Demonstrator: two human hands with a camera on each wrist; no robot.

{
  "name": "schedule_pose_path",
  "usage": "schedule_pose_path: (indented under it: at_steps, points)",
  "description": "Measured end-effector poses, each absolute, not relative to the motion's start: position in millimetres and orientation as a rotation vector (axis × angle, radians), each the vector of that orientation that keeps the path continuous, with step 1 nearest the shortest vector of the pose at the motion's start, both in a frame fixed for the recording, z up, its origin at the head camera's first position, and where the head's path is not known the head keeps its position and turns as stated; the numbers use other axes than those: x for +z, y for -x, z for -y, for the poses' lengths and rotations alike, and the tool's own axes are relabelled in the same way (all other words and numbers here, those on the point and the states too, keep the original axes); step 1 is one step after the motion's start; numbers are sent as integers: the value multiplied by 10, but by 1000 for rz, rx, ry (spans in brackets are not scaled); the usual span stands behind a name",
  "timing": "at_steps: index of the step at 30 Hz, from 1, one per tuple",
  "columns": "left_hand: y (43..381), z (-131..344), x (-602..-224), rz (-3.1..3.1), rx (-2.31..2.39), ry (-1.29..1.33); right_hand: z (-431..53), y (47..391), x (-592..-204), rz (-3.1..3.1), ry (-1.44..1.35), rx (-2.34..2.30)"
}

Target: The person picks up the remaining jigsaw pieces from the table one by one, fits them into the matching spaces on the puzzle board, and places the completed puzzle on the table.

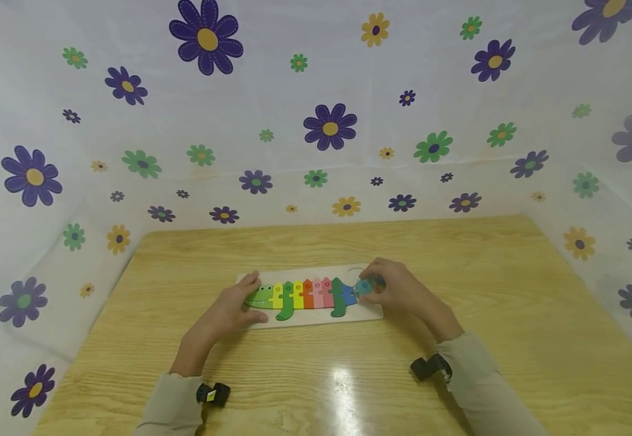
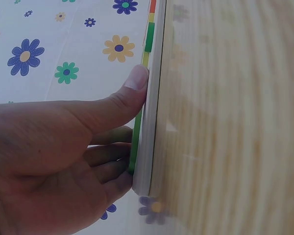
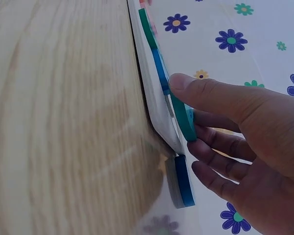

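Note:
A pale wooden puzzle board (image 1: 306,322) lies on the table, carrying a row of coloured crocodile pieces. My left hand (image 1: 227,309) grips the board's left end around the green head piece (image 1: 261,295), thumb along the near edge and fingers toward the far side. At the other end, my right hand (image 1: 401,289) pinches a teal puzzle piece (image 3: 183,115) between thumb and fingers. That piece sits tilted over the board, beside the blue piece (image 1: 350,295). A darker blue puzzle piece (image 3: 185,181) lies on the table just past the board's right end, under my right fingers.
The light wood table (image 1: 316,248) extends on all sides of the board. Flower-printed white sheeting (image 1: 272,109) stands as a wall behind the table and along both sides. A small black wrist camera (image 1: 215,394) is strapped to the left sleeve, another (image 1: 430,367) to the right.

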State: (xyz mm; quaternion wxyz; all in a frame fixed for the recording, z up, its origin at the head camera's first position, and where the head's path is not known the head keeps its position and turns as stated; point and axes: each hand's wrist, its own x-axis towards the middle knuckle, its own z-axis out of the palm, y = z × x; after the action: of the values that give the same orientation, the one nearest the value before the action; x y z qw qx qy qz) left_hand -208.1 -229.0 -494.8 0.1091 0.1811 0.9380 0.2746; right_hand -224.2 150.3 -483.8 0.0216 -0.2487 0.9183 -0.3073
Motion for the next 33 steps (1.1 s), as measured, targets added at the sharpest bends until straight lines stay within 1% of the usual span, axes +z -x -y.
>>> schedule_pose_path:
  at_steps: [14,33]
  points:
    - [2100,2249,-4937,-2767,790,-604,-1502,2198,-4865,-2840,753,-954]
    - [2060,2264,-4922,-2768,799,-576,-1435,2233,-4890,-2829,743,-893]
